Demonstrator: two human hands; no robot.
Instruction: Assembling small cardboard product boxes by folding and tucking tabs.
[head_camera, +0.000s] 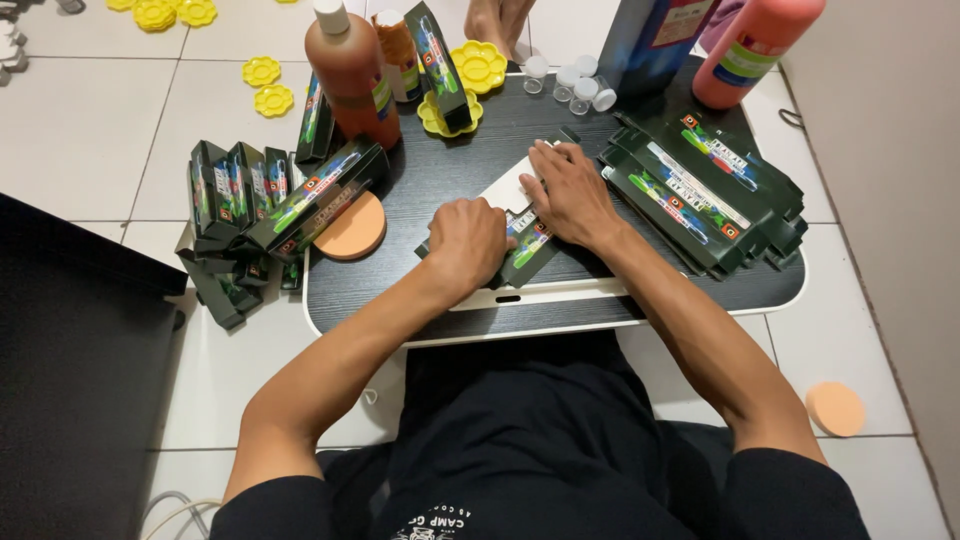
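Two bare hands are at work on a dark lap table (440, 180) with a white rim, and I note the items from largest to smallest. On the table's right side lies a stack of flattened green cartons (710, 195), overlapping and fanned toward the edge. Off the left edge, on the white tiled floor (90, 120), stands a cluster of folded green boxes (235, 190), several upright and a few tipped over. At the far edge I see a brown paint bottle (350, 70) with a white cap, and a pink bottle (750, 45) leaning at the far right corner. Between them sit small clear jars (572, 82) and yellow flower-shaped palettes (478, 65). A round orange sponge (350, 230) lies just beside the folded boxes on the table.

At the table's centre lies one flat carton (522, 222), white inside showing, green printed face toward me. My left hand (468, 240) is curled into a fist, knuckles pressing down on the carton's near end; I cannot tell whether it pinches a flap. My right hand (570, 195) lies with fingers spread flat, pressing the carton's far half against the table, gripping nothing.
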